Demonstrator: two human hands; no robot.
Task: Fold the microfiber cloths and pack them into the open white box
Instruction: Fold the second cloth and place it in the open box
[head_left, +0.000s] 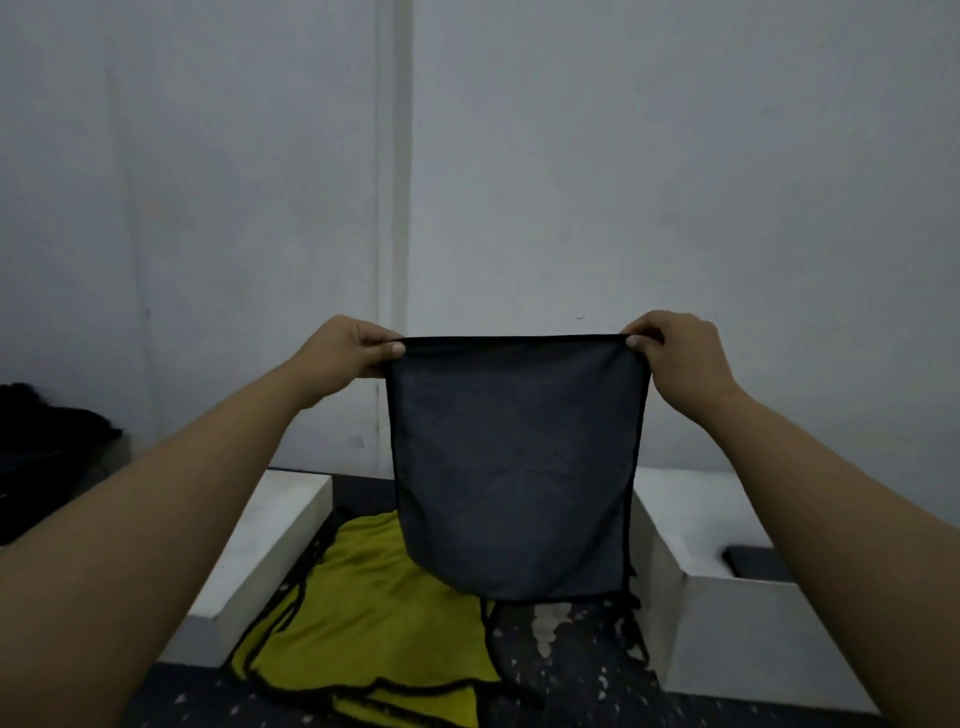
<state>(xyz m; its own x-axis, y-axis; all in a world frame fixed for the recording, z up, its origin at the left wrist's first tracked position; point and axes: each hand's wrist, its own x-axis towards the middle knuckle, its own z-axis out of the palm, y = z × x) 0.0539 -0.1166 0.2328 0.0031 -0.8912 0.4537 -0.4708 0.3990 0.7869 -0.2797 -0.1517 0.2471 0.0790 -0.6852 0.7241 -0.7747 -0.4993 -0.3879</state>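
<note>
Folding step: my left hand (347, 347) and right hand (675, 349) pinch top corners of hanging grey cloth (514, 462), fingers clamped. Next, I judge: bring corners together, halving it.

The scene is dimly and evenly lit, with a cold grey cast and no glare. Soft shadows are seen low down. Detail is slightly blurred, and the edges are bent by wide-angle distortion.
</note>
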